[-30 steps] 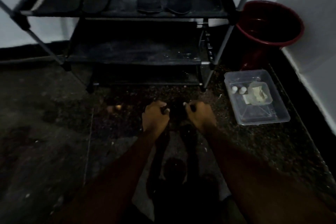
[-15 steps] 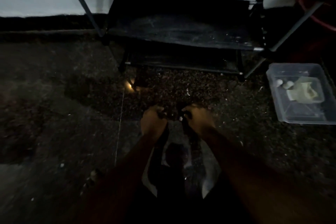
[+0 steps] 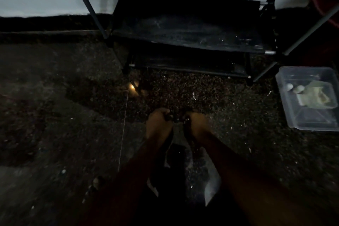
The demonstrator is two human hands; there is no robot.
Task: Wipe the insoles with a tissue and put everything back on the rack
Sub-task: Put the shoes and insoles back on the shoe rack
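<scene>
Insoles [image 3: 188, 135] are what seems to be held here, though the head view is so dim that only two dark strips can be made out, one hanging from each fist, low over the speckled floor [image 3: 238, 115] and just in front of the rack [image 3: 183, 29]. The left hand [image 3: 158, 124] is curled tight round the top of one strip and the right hand [image 3: 197, 124] round the other, fingers fully wrapped, knuckles side by side and close together. Nothing tissue-like can be spotted in either fist. The tissue [image 3: 315, 95] looks to be lying crumpled in the clear plastic tub [image 3: 310, 127] off to the right, beside two small white round bits [image 3: 293, 88] that can't be identified. Something dark is parked on the rack's top shelf, but it's cut off by the frame edge. Whether the wiping has been done can't be told from this. If it hasn't, one insole would probably be better laid flat on the floor so a hand is freed for the tissue, then pinned at one end and wiped in a single direction, since a floppy strip will likely buckle if pushed against. If they're going back, they should be slid in flat, side by side, not dropped curled.
</scene>
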